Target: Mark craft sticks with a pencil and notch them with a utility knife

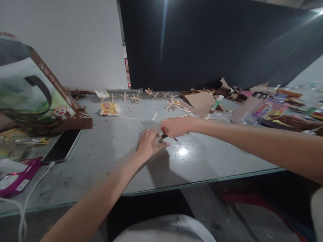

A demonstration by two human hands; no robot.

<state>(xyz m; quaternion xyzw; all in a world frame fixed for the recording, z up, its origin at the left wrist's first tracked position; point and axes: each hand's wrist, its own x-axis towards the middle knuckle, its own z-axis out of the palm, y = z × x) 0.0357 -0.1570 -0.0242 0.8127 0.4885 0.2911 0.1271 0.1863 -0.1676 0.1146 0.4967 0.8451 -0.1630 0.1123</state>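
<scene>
Near the middle of the table, my two hands work close together. My right hand (176, 127) is closed in a pinch around a small black object (164, 136), whose kind I cannot make out. Its dark end points toward my left hand (149, 145), which rests low over the tabletop with thumb and fingers pinched around something small and mostly hidden. Just beyond the hands lie a short wooden stick (154, 116) and a longer thin wooden stick (129, 118). Crossed stick shapes (135, 98) stand in a row farther back.
A phone (62, 145), a magenta device (21, 178) with a white cable, and a printed box (37, 87) are at left. A yellow packet (110, 109) lies behind. Cardboard pieces (200, 102), a glue stick (216, 103), a bottle (248, 107) and another person's hand (290, 120) are at right.
</scene>
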